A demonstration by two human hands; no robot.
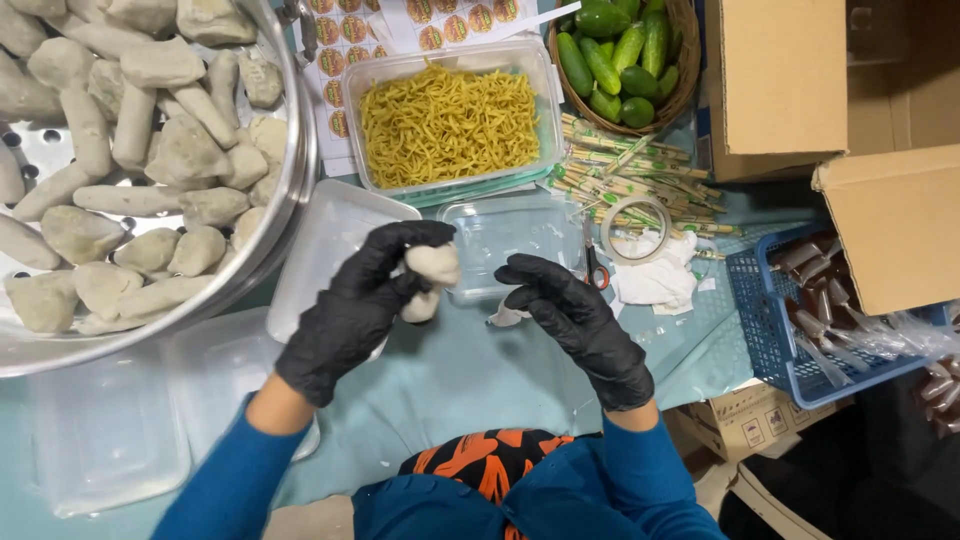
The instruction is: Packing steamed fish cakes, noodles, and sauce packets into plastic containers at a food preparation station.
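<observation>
Left hand (365,300) in a black glove is closed round two pale beige dough-like fish cake pieces (432,268): fingers curl over the top, thumb under, clamped on them. The upper piece is a rounded lump, the lower a smaller one poking out below the thumb; together they stack roughly vertical in frame, tilted slightly down-left

Right hand (580,320), also in a black glove, holds nothing I can make out. Fingers loosely together and slightly bent, pointing up-left toward the pieces, apart from them with a clear gap. A small grey-white scrap sits just under its fingertips; cannot tell if it's touching

Key relation: the pieces lie left of the right fingertips and a bit higher, already in the left hand, so left is the nearer hand by far. Both hands hover over the pale teal surface (450,370)

Directly behind the pieces, between the two hands: a clear empty plastic tray (510,235), long axis left-right. Left of that, a white plastic lid or tray (325,240) partly under the left hand

Further off: large round steel steamer pan (275,230) full of the same pale pieces at far left, clear tub of yellow noodles (450,120) behind, wicker basket of green cucumbers (625,55) at back right
</observation>
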